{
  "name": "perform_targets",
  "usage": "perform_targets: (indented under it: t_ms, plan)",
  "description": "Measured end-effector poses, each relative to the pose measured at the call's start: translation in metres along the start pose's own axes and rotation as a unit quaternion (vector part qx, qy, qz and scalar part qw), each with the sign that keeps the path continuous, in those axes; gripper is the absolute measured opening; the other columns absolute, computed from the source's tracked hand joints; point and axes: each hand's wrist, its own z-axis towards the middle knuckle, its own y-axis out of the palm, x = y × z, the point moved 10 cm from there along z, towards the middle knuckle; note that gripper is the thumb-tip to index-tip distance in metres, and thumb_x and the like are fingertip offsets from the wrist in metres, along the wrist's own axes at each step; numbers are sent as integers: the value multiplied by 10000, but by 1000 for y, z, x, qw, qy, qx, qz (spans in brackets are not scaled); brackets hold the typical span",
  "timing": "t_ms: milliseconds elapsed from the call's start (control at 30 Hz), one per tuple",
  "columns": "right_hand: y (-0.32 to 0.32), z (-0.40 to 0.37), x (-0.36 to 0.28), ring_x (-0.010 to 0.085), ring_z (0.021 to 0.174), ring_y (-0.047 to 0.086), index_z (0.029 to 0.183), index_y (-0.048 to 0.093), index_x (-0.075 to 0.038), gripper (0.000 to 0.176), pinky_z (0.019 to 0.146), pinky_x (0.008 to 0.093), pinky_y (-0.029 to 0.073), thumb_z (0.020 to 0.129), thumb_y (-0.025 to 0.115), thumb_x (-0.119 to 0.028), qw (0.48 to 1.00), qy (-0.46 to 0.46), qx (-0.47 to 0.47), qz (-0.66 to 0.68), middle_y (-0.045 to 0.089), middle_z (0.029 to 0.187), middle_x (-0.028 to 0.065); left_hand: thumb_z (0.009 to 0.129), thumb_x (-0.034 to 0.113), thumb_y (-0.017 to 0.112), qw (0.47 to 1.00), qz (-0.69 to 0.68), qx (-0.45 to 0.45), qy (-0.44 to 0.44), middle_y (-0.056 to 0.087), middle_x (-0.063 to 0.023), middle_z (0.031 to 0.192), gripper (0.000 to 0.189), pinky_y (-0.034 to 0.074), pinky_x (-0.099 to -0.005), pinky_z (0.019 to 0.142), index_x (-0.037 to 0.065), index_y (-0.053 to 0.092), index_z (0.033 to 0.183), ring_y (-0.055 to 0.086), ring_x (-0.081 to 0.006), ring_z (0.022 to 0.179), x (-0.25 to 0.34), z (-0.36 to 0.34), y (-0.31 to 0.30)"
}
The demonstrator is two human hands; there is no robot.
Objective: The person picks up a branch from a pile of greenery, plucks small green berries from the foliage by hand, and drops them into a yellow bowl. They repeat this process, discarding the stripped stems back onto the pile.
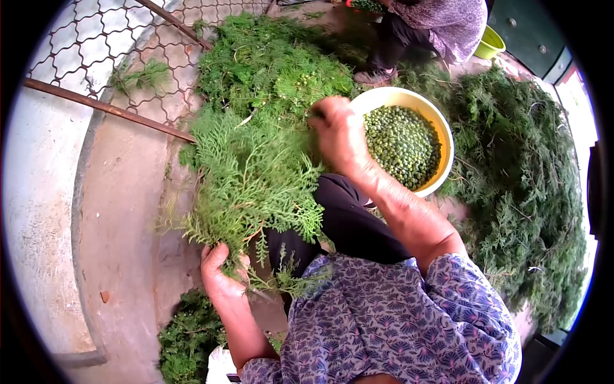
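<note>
My left hand (pixel 224 272) is closed around the stem end of a feathery green conifer branch (pixel 249 192), whose flat sprays fan out up and away from my lap. My right hand (pixel 339 134) is raised beside the left rim of a yellow bowl (pixel 446 144). Its fingers are curled together and slightly blurred; whatever they hold, if anything, is hidden. Small round green cones (pixel 401 144) fill much of the bowl, which stands just beyond my right knee.
A pile of cut branches (pixel 262 70) lies ahead, and a larger heap (pixel 511 192) at the right. More greenery (pixel 188 336) is at lower left. Wire mesh with a rusty bar (pixel 109 109) leans at upper left. Another person (pixel 441 25) crouches at the top, near a green-yellow bucket (pixel 490 43).
</note>
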Motion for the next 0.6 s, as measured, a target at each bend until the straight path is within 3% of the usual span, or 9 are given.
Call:
perform_targets:
  t_ms: [67,100,133,200,233,267,333,433,600]
  plan:
    - [-13,4,40,215,695,592,875,543,-2,159,584,328,482,735,617,10,991,98,-19,89,595,781,110,692,54,680,995,-57,-65,-53,618,-58,806,307,414,-252,380,32,569,977,564,-157,546,-9,-1,4]
    - [-11,-4,67,199,698,594,902,530,-12,152,579,307,486,763,587,12,946,221,-22,235,589,798,92,689,46,673,996,-52,-60,-48,623,-62,820,304,430,-256,386,31,569,974,576,-168,558,-11,-2,3]
    - [-1,-16,87,183,700,596,929,518,-21,147,574,286,489,792,557,15,864,336,-25,373,583,816,75,689,46,673,996,-52,-58,-48,623,-62,820,304,430,-256,386,31,569,974,576,-168,558,-13,-3,3]
    - [8,-30,88,160,667,586,943,523,-46,153,556,252,490,813,521,34,721,446,-32,529,574,810,59,686,46,669,999,-20,-10,-35,625,-66,831,310,451,-261,396,33,568,979,595,-177,595,-17,-3,-2]
    - [15,-32,81,149,637,578,915,544,-45,118,526,244,474,818,536,22,698,435,-55,567,578,772,56,754,127,639,1000,14,-3,-20,564,-62,716,274,320,-258,346,20,527,980,475,-143,471,-17,-3,4]
    - [20,-35,73,137,607,570,887,565,-43,85,497,236,458,822,551,10,673,423,-76,602,582,733,52,754,127,639,1000,14,-5,-25,564,-62,716,274,320,-258,346,20,527,980,475,-143,471,-20,-3,10]
    - [23,-46,43,89,485,510,855,605,-41,39,387,194,358,826,601,-67,681,431,-138,575,574,643,21,738,111,654,999,26,2,-23,586,-59,742,265,360,-259,352,23,541,961,512,-146,502,-22,-5,16]
    - [27,-61,30,53,453,428,958,600,-23,159,374,173,312,814,628,-82,710,472,-196,485,552,644,-11,725,87,658,999,30,-10,-23,594,-56,751,258,378,-252,351,20,551,949,518,-141,492,-25,-5,21]
    - [33,-70,34,26,433,424,982,605,-41,247,373,167,315,750,683,-70,744,444,-250,431,572,635,-36,701,105,670,995,91,10,-31,603,-74,776,294,390,-248,352,18,554,957,517,-154,477,-29,-9,25]
